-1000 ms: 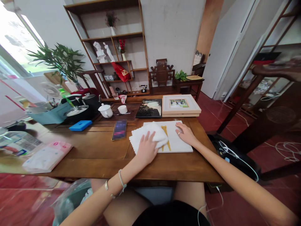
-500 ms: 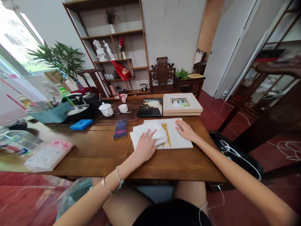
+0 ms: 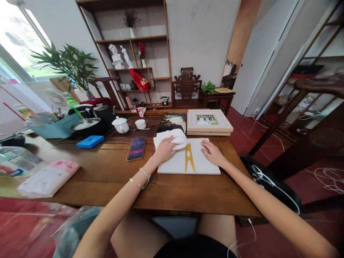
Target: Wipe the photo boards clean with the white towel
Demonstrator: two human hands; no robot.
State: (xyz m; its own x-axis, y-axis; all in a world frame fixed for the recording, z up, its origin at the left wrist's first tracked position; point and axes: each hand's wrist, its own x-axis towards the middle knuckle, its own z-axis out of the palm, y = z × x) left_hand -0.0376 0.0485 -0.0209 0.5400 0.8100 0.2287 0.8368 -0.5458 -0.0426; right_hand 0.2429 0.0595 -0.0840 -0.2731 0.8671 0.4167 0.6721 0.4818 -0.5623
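Observation:
My left hand (image 3: 164, 150) is closed on a bunched white cloth (image 3: 178, 139), which lies over the upper left of a white board (image 3: 172, 165). A gold A-shaped figure (image 3: 189, 159) with a round opening shows at the middle of the board. On the board's right part rests my right hand (image 3: 212, 153), fingers stretched and flat, a ring on one of them. The board lies flat on the wooden table (image 3: 107, 182), close to its front edge.
Behind the board are a dark picture panel (image 3: 172, 123) and a framed photo (image 3: 209, 122). To the left lie a phone (image 3: 136, 148), a blue block (image 3: 90, 141) and a tissue pack (image 3: 49, 179). A white lidded cup (image 3: 120, 124) stands farther back.
My left hand has slid the cloth away from me, up the board, uncovering more of the gold figure. My right hand stays on the board's right side. The view has shifted slightly.

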